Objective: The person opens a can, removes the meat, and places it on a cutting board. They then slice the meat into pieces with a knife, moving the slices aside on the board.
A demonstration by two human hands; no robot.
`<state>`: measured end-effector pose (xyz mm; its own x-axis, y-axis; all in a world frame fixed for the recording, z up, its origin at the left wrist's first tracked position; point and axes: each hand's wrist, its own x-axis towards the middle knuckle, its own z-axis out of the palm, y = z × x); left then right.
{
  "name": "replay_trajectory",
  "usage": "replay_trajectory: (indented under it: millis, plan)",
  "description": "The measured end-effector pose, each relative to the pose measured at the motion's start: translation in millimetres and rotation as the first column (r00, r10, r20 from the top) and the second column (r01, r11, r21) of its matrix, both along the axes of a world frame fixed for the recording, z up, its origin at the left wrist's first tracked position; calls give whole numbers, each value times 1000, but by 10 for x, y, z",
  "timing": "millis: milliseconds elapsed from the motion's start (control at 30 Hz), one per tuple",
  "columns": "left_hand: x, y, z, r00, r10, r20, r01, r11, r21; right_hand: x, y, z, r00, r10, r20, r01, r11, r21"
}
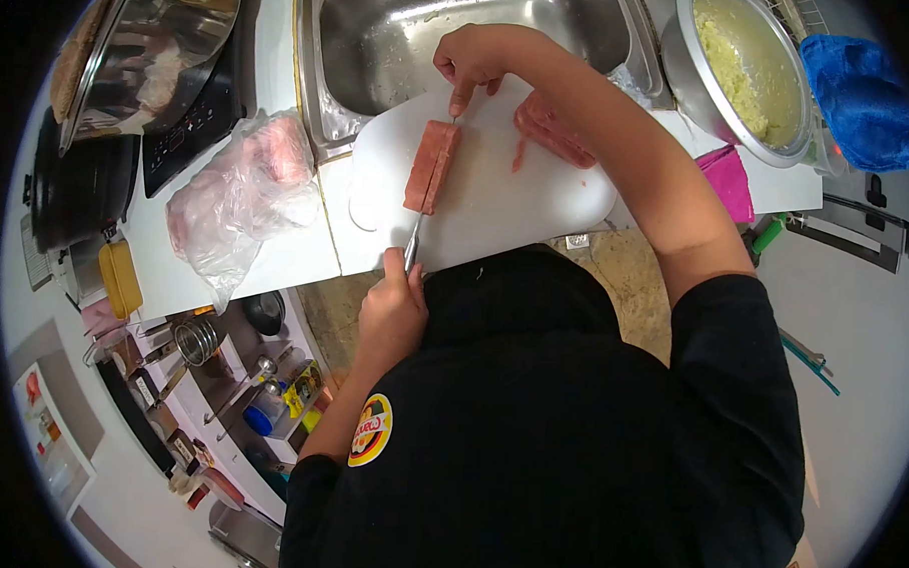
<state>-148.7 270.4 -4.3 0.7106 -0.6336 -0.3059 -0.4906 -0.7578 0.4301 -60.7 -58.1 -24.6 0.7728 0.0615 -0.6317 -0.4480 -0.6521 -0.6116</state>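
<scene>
A block of pink raw meat (pixel 428 163) lies on the white cutting board (pixel 497 220), with a knife (pixel 413 245) sunk lengthwise into its top. My left hand (pixel 394 307) is wrapped round the knife's handle at the near end of the block. At the far end my right hand (pixel 470 62) is closed, with its thumb and fingers at the blade tip that pokes out of the meat. A second piece of raw meat (pixel 555 132), cut into slabs, rests on the board to the right, under my right forearm.
Behind the board is a steel sink (pixel 413 52). A clear plastic bag of meat (pixel 242 191) lies on the counter at left, near a black cooktop (pixel 195 125) and a steel pot (pixel 172 64). A bowl of pale chopped food (pixel 696 102) and a blue cloth (pixel 866 108) are at right.
</scene>
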Motion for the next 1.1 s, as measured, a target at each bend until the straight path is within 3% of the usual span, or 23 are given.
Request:
replay_trajectory:
  millis: [667, 1100]
  plan:
    - [27, -1, -95, 1000, -15, 18, 15, 999, 33, 23, 111, -2, 1000, -29, -9, 27, 986, -166]
    - [83, -59, 34, 997, -13, -82, 20, 996, 89, 38, 151, 26, 999, -37, -21, 32, 973, -228]
